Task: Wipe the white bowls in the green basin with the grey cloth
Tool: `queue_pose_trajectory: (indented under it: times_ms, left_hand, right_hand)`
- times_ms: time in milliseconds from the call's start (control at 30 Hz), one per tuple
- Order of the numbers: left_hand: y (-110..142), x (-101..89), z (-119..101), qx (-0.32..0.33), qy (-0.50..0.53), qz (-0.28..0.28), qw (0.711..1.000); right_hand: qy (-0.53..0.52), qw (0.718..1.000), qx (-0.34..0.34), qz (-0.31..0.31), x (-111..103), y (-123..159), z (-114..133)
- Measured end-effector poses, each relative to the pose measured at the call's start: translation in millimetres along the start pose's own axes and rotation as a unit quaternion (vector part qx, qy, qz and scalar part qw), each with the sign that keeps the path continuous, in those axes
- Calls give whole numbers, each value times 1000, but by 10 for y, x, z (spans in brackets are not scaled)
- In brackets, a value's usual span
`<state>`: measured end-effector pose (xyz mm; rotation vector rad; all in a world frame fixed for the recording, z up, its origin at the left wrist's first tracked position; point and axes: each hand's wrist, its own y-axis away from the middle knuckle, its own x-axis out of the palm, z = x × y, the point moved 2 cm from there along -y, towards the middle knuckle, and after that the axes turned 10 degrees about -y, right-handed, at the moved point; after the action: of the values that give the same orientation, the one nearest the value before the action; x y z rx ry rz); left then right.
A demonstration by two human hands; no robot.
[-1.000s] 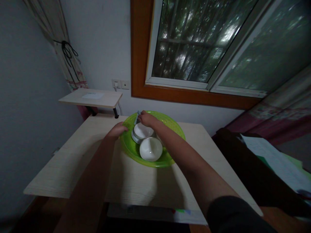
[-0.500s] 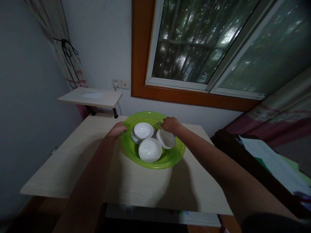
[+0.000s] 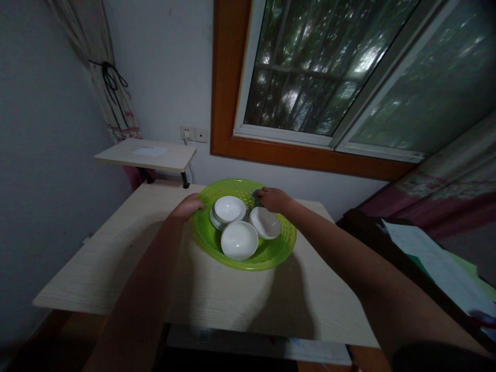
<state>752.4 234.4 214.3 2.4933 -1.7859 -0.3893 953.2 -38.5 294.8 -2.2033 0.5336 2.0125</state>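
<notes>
A green plastic basket [image 3: 267, 262] with a holed wall stands on the table. In it are white bowls: one at the front [image 3: 239, 241], one at the back left [image 3: 230, 209] resting on another dish, and one tilted at the right [image 3: 265, 223]. My left hand [image 3: 188, 205] is closed on the basket's left rim, thumb inside. My right hand [image 3: 271, 199] is over the basket's far right part, just behind the tilted bowl. Its fingers are pinched around something small and greyish, mostly hidden by the hand.
The pale wooden table [image 3: 225, 297] has a small raised shelf [image 3: 155, 157] at the back left with a paper [image 3: 150, 151] on it. Behind are wall sockets [image 3: 194, 134] and a window with a wooden frame [image 3: 271, 152]. Papers [image 3: 418, 243] lie on a dark surface at the right.
My right hand has shifted slightly within the basket, and a bit of the greyish thing shows at its fingertips. My left hand, the basket and the bowls stay in place.
</notes>
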Motion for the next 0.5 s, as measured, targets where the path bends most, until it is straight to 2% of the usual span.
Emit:
queue_pose_trajectory:
  times_ms: [167, 267, 400, 500]
  left_hand:
    - [-30, 2, -18, 3, 9, 12, 1000]
    - [-43, -5, -9, 5, 7, 16, 1000]
    - [-48, -11, 4, 5, 1, 17, 1000]
    - [-47, -11, 6, -10, -13, -14, 1000]
  right_hand:
    - [-17, 995, -82, -46, 53, -365, 100]
    - [-13, 993, -109, -47, 36, -468, 174]
    - [4, 997, -71, 2, 27, -382, 74]
    - [0, 999, -28, 22, 43, -185, -78]
